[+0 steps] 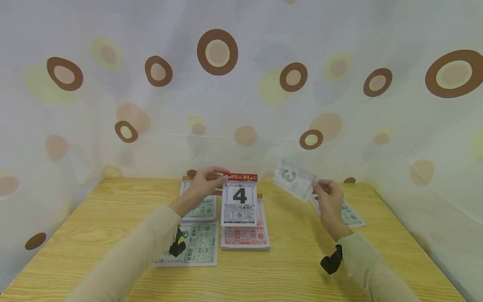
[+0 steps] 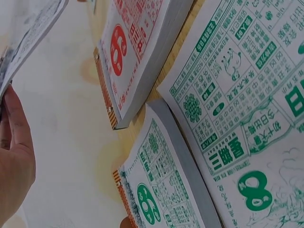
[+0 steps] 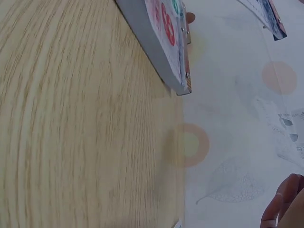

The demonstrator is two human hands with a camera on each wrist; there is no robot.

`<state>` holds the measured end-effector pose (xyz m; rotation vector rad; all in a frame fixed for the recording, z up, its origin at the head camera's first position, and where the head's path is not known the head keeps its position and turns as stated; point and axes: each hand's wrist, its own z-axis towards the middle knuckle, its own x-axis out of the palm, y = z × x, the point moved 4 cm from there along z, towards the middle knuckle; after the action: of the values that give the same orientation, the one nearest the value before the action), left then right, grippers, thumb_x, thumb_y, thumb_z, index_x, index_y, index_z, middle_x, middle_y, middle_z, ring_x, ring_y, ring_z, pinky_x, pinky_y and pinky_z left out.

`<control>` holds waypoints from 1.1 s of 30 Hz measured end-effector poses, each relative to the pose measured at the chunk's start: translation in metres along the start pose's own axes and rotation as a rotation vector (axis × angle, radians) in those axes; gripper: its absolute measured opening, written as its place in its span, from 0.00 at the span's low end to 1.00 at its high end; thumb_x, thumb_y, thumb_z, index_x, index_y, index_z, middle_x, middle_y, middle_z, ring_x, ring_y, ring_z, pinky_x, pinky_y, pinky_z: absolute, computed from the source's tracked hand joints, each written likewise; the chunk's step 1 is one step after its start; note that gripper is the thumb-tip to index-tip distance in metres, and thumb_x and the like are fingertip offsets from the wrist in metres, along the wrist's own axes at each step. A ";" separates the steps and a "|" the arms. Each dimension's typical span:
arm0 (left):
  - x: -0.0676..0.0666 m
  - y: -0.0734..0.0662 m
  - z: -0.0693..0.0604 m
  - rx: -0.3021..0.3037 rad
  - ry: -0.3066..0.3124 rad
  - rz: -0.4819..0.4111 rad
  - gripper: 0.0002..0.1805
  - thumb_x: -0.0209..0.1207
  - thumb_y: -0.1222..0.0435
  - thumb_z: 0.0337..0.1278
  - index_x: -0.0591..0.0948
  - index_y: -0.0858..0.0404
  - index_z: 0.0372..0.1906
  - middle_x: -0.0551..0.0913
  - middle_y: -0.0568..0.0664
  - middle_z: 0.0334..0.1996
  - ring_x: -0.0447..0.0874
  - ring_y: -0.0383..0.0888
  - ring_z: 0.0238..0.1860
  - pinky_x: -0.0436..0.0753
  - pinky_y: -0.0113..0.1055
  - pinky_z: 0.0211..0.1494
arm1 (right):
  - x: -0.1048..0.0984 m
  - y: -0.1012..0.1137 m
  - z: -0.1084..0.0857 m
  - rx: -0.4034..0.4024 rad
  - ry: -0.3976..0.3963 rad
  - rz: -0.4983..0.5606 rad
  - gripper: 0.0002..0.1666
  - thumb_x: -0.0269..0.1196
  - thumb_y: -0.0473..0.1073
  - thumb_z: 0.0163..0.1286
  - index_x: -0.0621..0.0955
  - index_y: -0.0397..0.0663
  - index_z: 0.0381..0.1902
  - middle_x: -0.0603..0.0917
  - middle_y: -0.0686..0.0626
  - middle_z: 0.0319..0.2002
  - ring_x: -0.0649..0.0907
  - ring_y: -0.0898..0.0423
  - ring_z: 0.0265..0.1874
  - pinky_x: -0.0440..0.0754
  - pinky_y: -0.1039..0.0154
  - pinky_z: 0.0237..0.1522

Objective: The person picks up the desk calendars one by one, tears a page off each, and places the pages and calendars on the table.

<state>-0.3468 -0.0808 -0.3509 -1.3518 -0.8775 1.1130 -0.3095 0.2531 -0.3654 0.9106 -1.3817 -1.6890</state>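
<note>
My left hand (image 1: pixel 201 186) grips the upper left corner of a small tear-off calendar (image 1: pixel 239 205) with a red header and a large black 4, held up off the table. In the left wrist view, that hand's fingers (image 2: pixel 18 123) show at the calendar's edge. Off to the right, my right hand (image 1: pixel 329 201) pinches the corner of a loose thin calendar sheet (image 1: pixel 295 181) bearing a 3, raised and tilted, apart from the calendar. At the right wrist view's edge, only part of the hand (image 3: pixel 287 204) and sheet (image 3: pixel 289 133) shows.
Behind the small calendar, a thick red-printed calendar pad (image 1: pixel 245 240) lies on the wooden table (image 1: pixel 294 260). Left of it are a green-printed pad (image 1: pixel 206 213) and a larger green-printed calendar page (image 1: pixel 200 247). Another green-printed paper (image 1: pixel 352 216) lies below my right hand. A patterned curtain (image 1: pixel 241 105) hangs behind.
</note>
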 end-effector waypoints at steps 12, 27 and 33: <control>0.036 0.009 0.000 -0.020 0.045 -0.021 0.14 0.57 0.64 0.58 0.78 0.57 0.50 0.81 0.56 0.43 0.84 0.47 0.40 0.83 0.42 0.44 | -0.012 -0.007 0.018 -0.172 -0.062 -0.186 0.12 0.56 0.41 0.66 0.75 0.36 0.41 0.75 0.56 0.32 0.73 0.69 0.27 0.73 0.79 0.26; 0.093 0.019 -0.003 -0.046 0.150 -0.024 0.15 0.59 0.60 0.56 0.78 0.56 0.49 0.81 0.55 0.42 0.83 0.48 0.39 0.81 0.51 0.46 | -0.015 -0.019 0.047 -0.406 -0.060 -0.396 0.09 0.56 0.37 0.65 0.77 0.34 0.36 0.80 0.41 0.33 0.71 0.70 0.27 0.69 0.80 0.26; 0.115 0.023 -0.002 -0.065 0.159 -0.081 0.13 0.60 0.63 0.56 0.78 0.59 0.47 0.81 0.55 0.40 0.82 0.44 0.36 0.84 0.43 0.40 | -0.011 -0.020 0.052 -0.518 -0.028 -0.462 0.06 0.57 0.35 0.64 0.77 0.34 0.35 0.81 0.40 0.30 0.74 0.60 0.28 0.68 0.79 0.25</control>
<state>-0.3149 0.0259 -0.3887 -1.4249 -0.8507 0.9084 -0.3521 0.2885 -0.3757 0.9397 -0.7082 -2.2665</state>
